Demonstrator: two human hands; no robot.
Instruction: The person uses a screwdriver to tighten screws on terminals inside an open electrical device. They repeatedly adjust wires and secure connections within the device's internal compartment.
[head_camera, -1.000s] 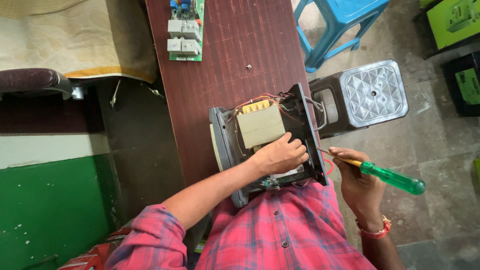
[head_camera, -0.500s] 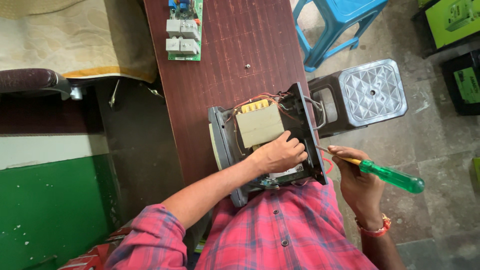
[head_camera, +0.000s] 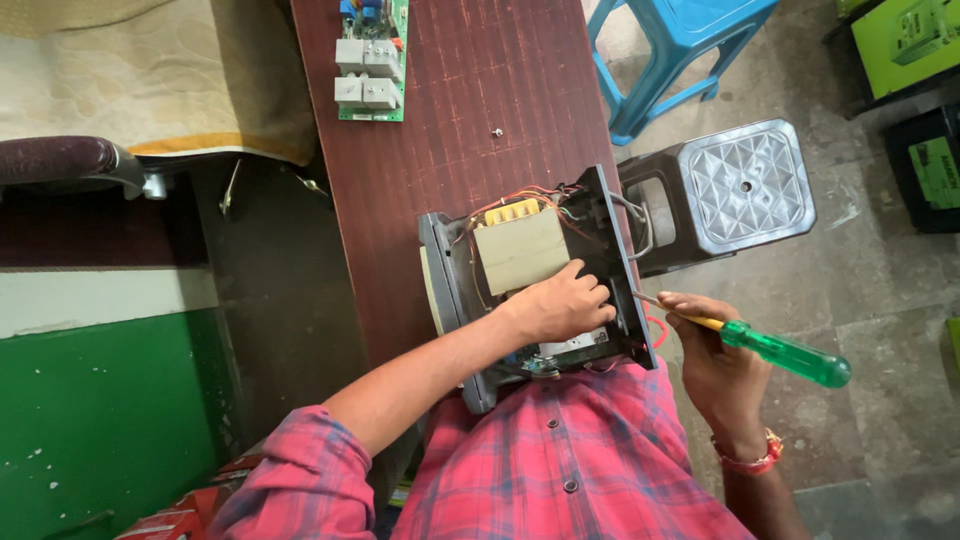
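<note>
Grey open casing (head_camera: 450, 300) under left hand (head_camera: 560, 305), right hand (head_camera: 715, 360) apparently gripping screwdriver (head_camera: 780, 350) beside it

The left hand (head_camera: 562, 306) lies palm down, fingers curled and knuckles up, its bare forearm running back to a rolled plaid sleeve at the lower left. The right hand (head_camera: 712, 352), just right of the left, is closed around a screwdriver (head_camera: 770, 347), thumb on top, wrist bent, a band around the wrist. The two hands are near each other, not touching.
</note>
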